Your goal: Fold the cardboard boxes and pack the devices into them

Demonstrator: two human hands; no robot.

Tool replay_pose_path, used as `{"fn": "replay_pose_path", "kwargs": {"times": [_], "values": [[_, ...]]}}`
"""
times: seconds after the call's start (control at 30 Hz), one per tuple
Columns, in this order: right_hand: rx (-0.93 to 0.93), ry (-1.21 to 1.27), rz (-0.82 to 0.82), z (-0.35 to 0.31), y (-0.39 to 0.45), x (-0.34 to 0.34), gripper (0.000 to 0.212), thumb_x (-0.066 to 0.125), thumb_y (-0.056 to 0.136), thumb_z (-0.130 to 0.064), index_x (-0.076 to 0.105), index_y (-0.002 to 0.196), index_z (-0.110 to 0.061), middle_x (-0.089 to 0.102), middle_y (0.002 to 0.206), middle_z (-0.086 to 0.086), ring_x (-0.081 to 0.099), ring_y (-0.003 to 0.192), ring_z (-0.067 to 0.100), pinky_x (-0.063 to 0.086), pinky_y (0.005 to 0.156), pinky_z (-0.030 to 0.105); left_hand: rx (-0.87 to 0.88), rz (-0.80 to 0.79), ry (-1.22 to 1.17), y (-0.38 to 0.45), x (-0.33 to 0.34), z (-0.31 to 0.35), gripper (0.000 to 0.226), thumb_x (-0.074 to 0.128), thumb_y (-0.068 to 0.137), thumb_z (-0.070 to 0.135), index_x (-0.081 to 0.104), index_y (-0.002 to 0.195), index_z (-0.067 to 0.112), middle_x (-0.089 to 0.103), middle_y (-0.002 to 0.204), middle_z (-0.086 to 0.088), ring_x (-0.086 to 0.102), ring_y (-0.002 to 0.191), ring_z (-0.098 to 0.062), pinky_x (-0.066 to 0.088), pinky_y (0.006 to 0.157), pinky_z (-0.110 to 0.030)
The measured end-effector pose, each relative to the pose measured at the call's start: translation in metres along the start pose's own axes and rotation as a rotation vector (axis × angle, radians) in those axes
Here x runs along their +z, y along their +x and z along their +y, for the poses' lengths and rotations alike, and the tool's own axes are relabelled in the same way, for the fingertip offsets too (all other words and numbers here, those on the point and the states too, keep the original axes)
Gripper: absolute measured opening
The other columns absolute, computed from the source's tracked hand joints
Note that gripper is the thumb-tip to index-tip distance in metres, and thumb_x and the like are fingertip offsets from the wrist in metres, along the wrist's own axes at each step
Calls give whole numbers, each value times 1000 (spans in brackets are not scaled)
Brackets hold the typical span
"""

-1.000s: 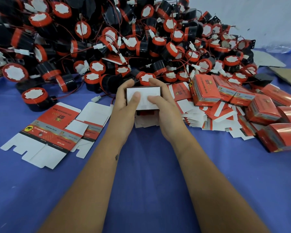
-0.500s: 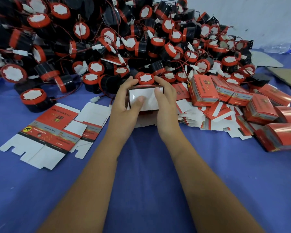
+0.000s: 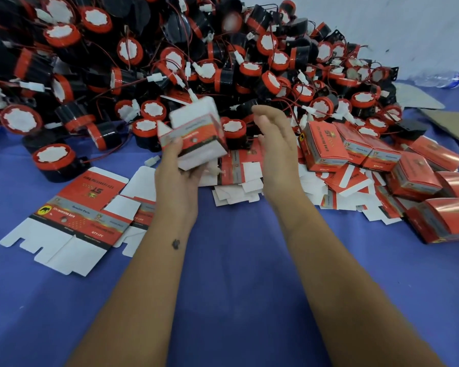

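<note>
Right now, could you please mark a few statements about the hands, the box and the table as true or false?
1. The left hand holds a folded box. True.
2. The right hand grips a device. False: it is open and holds nothing.
3. Flat unfolded cartons lie to the left of the left arm. True.
4. The finished boxes are stacked on the left. False: they lie to the right.
5. The table cover is blue. True.
</note>
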State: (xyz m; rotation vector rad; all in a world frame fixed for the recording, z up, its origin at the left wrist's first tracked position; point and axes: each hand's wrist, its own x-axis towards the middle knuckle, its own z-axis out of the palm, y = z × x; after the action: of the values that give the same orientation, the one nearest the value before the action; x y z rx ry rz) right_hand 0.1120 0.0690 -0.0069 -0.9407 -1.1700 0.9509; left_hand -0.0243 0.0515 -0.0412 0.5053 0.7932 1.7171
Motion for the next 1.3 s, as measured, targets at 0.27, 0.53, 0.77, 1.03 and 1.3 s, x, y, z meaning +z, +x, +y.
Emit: {"fn": "replay_pose_path", "kwargs": {"times": [0.27,0.53,0.77,1.03,1.3], "values": [[206,-451,-141,20,40,1,74,51,92,3,24,154,-26,35,154,-1,37,122,3,37,82,5,65,157,34,3,-1,2,36,56,100,20,47,134,10,61,133,-5,60,122,-15,53,100,-32],[161,-899,-217,24,39,12,66,67,83,-30,43,144,-33,40,142,6,30,135,30,30,113,47,56,159,122,7,-2,-4,43,54,101,31,43,138,13,60,134,-8,63,119,-19,55,96,-34],[5,-578,-152,14,11,6,61,74,78,-6,53,134,-18,58,121,-11,53,115,10,44,96,12,80,161,93,8,-2,-6,36,53,100,43,44,123,17,64,120,-6,72,92,-15,58,77,-27],[-483,-303,347,-2,-21,6,58,74,81,-6,49,133,-11,51,132,-3,48,126,11,42,108,32,131,-76,449,-4,0,-9,44,68,82,44,56,119,23,68,102,13,66,83,-3,52,74,-21],[-755,-767,138,20,-34,-3,58,66,76,12,59,130,-8,49,125,16,48,118,26,48,97,41,268,-205,793,-11,-6,-18,61,86,76,17,46,123,26,64,106,15,63,91,9,52,73,-13]]}}
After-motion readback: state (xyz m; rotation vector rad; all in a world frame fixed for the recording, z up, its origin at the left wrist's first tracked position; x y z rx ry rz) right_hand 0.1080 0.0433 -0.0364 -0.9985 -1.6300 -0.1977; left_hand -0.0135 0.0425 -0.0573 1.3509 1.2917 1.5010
